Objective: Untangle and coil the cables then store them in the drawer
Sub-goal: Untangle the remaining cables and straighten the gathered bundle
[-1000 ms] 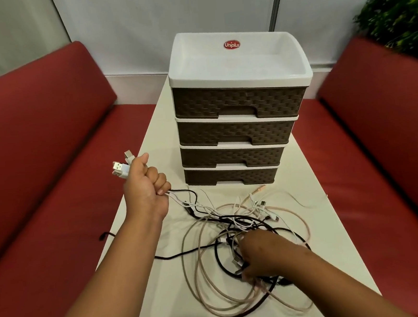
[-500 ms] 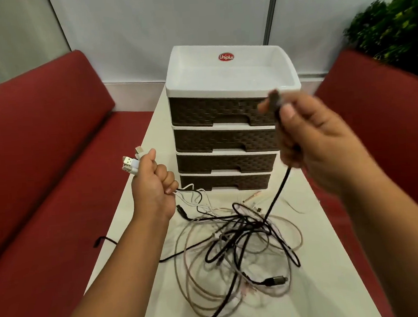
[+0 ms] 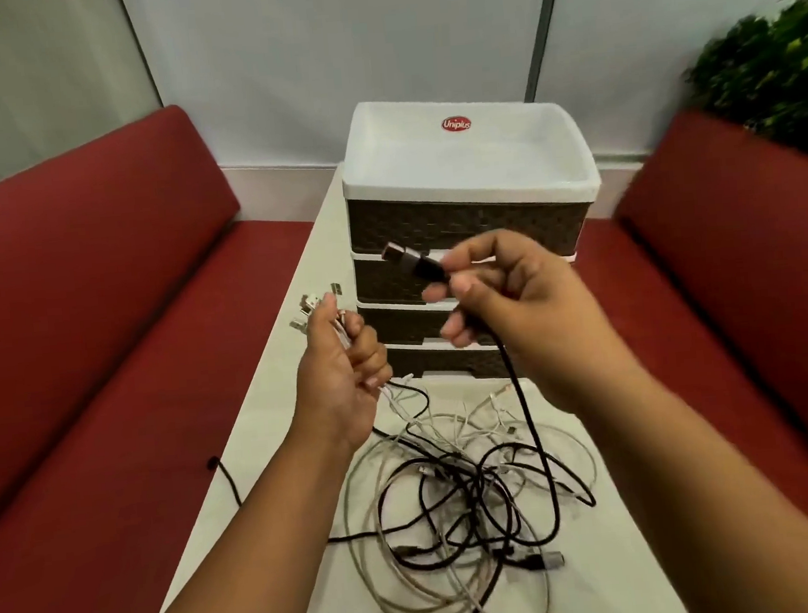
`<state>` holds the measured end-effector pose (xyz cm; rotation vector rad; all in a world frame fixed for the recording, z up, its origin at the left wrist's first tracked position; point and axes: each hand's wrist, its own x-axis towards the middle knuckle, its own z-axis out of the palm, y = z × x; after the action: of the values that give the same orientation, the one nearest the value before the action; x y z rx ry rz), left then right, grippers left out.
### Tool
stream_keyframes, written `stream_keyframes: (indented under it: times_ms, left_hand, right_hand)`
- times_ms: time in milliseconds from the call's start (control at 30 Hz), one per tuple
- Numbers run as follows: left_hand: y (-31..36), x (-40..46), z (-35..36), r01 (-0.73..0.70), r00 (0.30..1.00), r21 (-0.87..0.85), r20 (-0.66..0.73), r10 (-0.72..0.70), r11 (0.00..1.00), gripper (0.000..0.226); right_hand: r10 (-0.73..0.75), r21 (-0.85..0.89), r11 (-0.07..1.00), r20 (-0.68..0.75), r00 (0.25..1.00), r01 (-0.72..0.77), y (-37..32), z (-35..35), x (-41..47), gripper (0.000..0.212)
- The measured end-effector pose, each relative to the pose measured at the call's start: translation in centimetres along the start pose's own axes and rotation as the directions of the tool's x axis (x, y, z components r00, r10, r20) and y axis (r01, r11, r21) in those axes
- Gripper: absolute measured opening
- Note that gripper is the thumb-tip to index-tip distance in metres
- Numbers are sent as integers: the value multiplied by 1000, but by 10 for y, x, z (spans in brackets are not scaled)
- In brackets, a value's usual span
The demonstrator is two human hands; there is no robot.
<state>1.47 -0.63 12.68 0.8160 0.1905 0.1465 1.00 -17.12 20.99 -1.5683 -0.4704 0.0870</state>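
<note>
A tangle of black, white and beige cables (image 3: 465,495) lies on the white table (image 3: 268,442) in front of me. My left hand (image 3: 340,379) grips a bundle of white cable ends (image 3: 310,309), whose plugs stick out above the fist. My right hand (image 3: 504,317) pinches a black cable just below its plug (image 3: 413,263), held up in front of the drawer unit; the black cable (image 3: 532,422) hangs from it down into the tangle. The brown drawer unit with a white top (image 3: 468,165) stands behind, all its drawers closed.
Red sofas flank the narrow table on the left (image 3: 94,330) and right (image 3: 739,289). A green plant (image 3: 769,60) stands at the upper right. One black cable end (image 3: 213,462) hangs over the table's left edge.
My right hand picked a black cable end out of the tangle and raised it, then brought it leftward toward my left hand. My left hand kept hold of the white ends.
</note>
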Motion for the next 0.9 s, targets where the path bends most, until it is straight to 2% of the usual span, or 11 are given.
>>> stream_keyframes:
  times_ms: [100,267,367,467,533,600,667,800,900]
  left_hand:
    - [-5,-7,0,-23,999,54,27,22,998,52]
    - [-12,-13,0,-93,993,48,82,89,994,72]
    - [-14,-15,0,-91,994,159,74,80,983,91]
    - [-16,-16,8,-131,991,272,42,124,953,49]
    - [-12,-13,10,-131,988,271,-40,147,954,39]
    - [-5,-4,6,-142,976,235,-131,177,961,37]
    - [7,6,-1,-174,967,164,-158,200,971,40]
    - [16,13,-8,-184,975,98,-106,195,978,46]
    - [12,12,-7,-126,991,-1,-41,126,992,45]
  right_hand:
    - [43,-15,999,-79,996,-44,28,22,-4,10]
    - [-28,-13,1000,-158,987,26,47,40,-5,13]
    - [-22,-15,1000,-158,987,20,48,46,-4,11]
    - [-4,-96,995,-143,990,-10,53,51,-2,11]
    - [4,-193,981,-133,991,-30,58,52,-2,13]
    - [-10,-349,937,-106,994,-28,66,49,-2,16]
    - [-7,-458,889,-44,999,-14,77,43,-5,20]
    - [71,-437,899,78,994,-30,99,35,-11,19]
    - [129,-435,896,60,990,-90,110,34,-9,21]
